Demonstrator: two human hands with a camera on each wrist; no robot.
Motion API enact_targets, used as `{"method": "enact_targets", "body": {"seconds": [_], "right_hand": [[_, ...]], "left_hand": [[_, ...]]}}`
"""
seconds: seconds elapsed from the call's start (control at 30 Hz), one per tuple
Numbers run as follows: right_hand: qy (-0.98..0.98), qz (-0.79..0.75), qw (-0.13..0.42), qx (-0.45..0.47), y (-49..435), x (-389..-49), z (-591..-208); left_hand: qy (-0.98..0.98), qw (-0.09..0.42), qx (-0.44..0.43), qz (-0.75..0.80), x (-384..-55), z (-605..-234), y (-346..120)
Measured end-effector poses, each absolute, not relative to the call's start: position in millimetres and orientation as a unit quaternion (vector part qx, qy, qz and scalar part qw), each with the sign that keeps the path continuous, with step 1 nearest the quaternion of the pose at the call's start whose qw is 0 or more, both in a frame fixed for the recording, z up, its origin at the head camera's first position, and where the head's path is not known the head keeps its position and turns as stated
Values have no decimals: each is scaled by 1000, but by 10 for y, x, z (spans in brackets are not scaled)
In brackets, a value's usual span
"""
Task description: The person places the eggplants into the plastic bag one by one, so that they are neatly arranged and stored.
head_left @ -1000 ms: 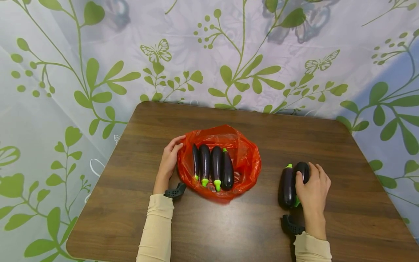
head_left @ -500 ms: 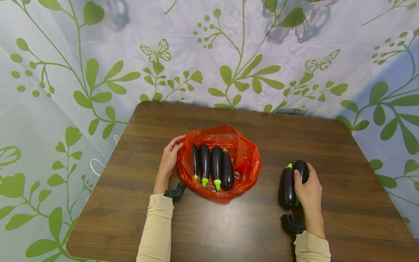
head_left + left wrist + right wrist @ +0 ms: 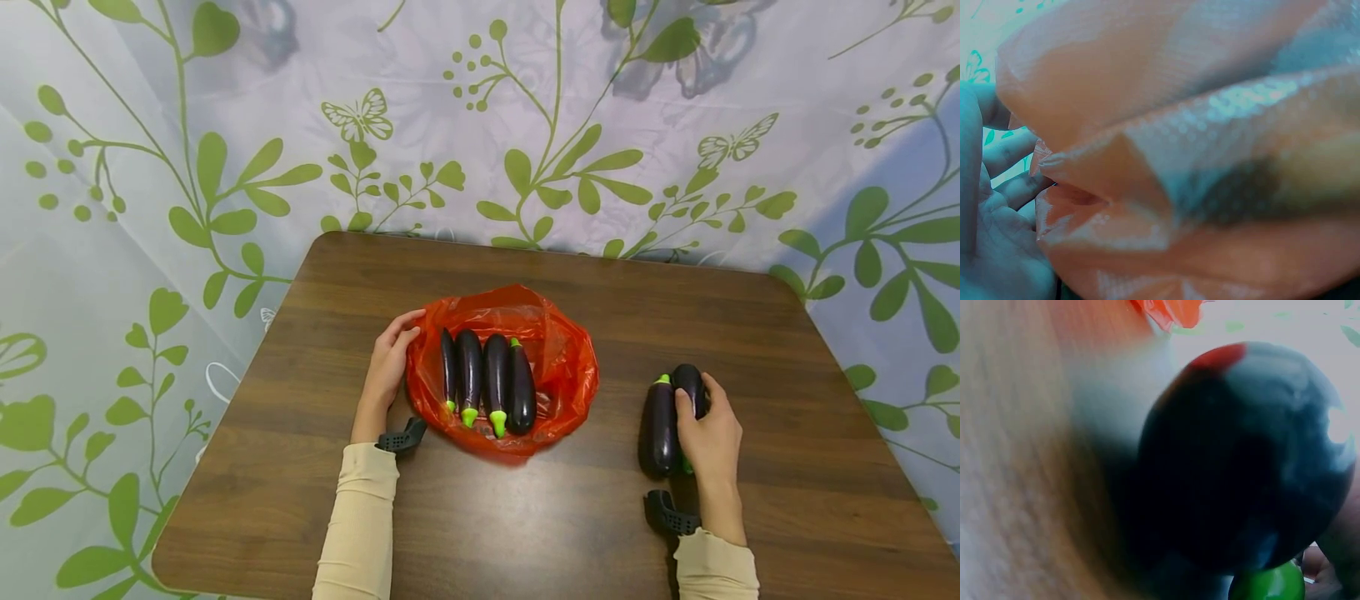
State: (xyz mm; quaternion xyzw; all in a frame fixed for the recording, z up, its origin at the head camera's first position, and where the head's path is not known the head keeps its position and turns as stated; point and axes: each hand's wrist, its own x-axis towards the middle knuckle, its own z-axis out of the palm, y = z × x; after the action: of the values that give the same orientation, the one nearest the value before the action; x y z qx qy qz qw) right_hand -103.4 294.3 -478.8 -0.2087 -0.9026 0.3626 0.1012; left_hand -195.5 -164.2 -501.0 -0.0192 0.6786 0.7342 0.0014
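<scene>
A red plastic bag point(image 3: 573, 367) lies with its mouth spread on the table, and several dark purple eggplants point(image 3: 470, 375) with green stems lie side by side inside. My left hand point(image 3: 387, 362) holds the bag's left rim; in the left wrist view the film hides its fingertips. To the right, my right hand point(image 3: 712, 437) grips an eggplant point(image 3: 688, 383), thumb on its left side and fingers on its right. Another eggplant point(image 3: 658, 429) lies right beside it, stem away from me. A rounded dark eggplant end point(image 3: 1247, 456) fills much of the right wrist view.
Everything rests on a brown wooden table point(image 3: 525, 533) with rounded corners. Behind it hangs a pale curtain point(image 3: 420, 67) with green leaves and butterflies. A black wrist strap point(image 3: 670, 514) sits on the right wrist, another black strap point(image 3: 401, 437) on the left.
The right hand has shifted slightly left and its fingers have closed around the eggplant, which has slid a little away from me. Left hand and bag stay put.
</scene>
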Motion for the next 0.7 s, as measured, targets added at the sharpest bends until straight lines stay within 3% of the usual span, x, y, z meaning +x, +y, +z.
{"method": "enact_targets", "body": {"seconds": [0.7], "right_hand": [[-896,369,149,-197,2887,-1034,-4605]], "left_hand": [[680,1,-17,733,-1955,-5001,-1638]]}}
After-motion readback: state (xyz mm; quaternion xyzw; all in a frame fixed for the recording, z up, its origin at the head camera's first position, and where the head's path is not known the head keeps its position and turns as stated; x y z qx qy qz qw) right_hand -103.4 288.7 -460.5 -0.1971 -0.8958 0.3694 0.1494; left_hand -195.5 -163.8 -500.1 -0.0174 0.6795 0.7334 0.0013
